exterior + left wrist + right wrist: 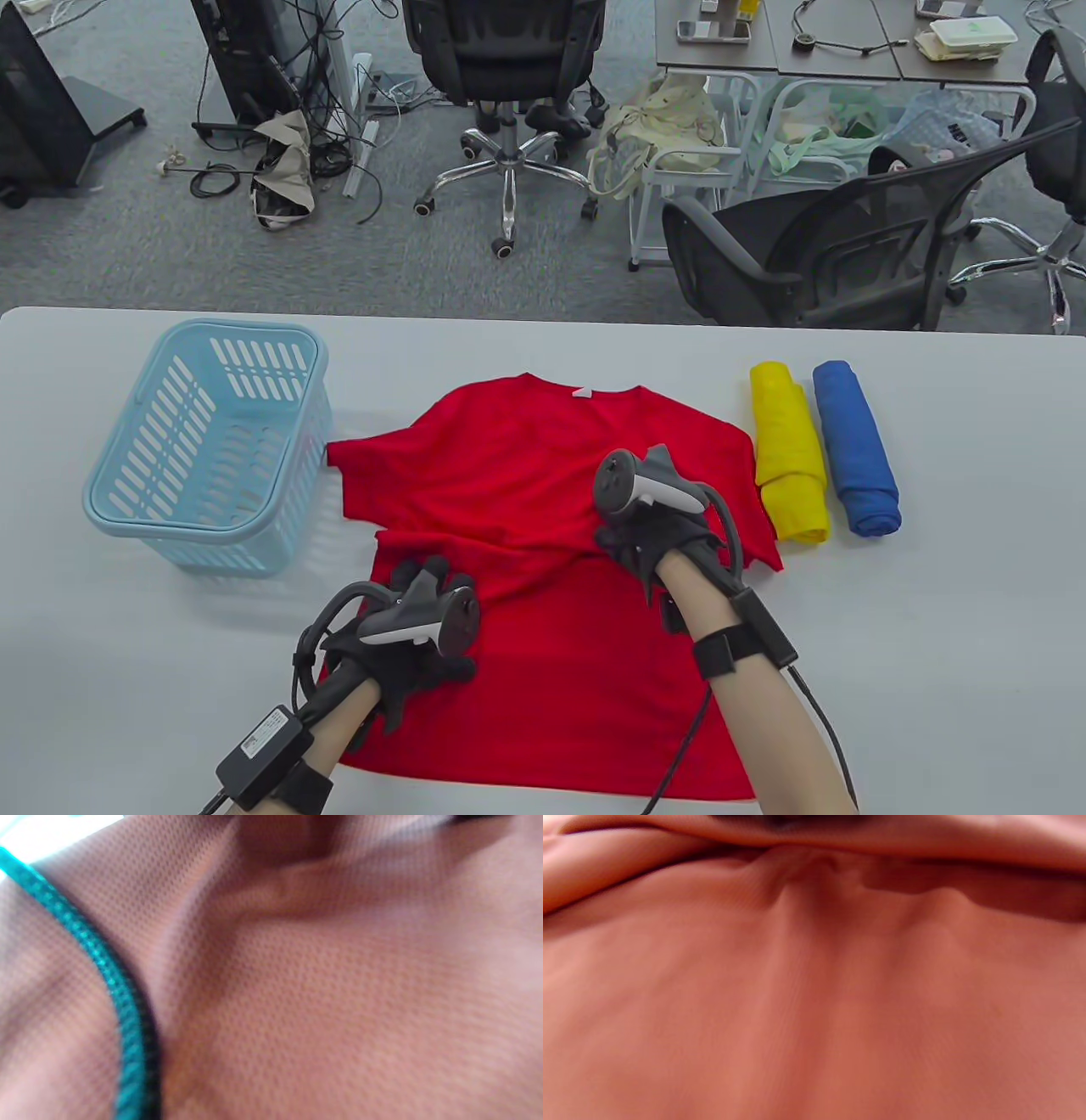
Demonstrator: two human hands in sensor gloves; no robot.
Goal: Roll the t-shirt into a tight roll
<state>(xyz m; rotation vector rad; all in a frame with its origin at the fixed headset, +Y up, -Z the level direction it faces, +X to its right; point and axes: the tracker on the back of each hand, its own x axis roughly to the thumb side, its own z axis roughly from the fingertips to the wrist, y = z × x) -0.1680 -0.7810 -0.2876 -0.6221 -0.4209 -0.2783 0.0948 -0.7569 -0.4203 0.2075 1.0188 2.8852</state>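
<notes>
While shirt point(543, 475) lies flat | left hand point(416, 632), right hand point(649, 522) on it, fingers' state unclear | rolling not begun

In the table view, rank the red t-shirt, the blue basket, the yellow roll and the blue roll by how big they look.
1. Red t-shirt, spread out, by far the largest.
2. Blue basket.
3. Yellow roll and blue roll: they look alike in size, so I won't rank one over the other.
</notes>
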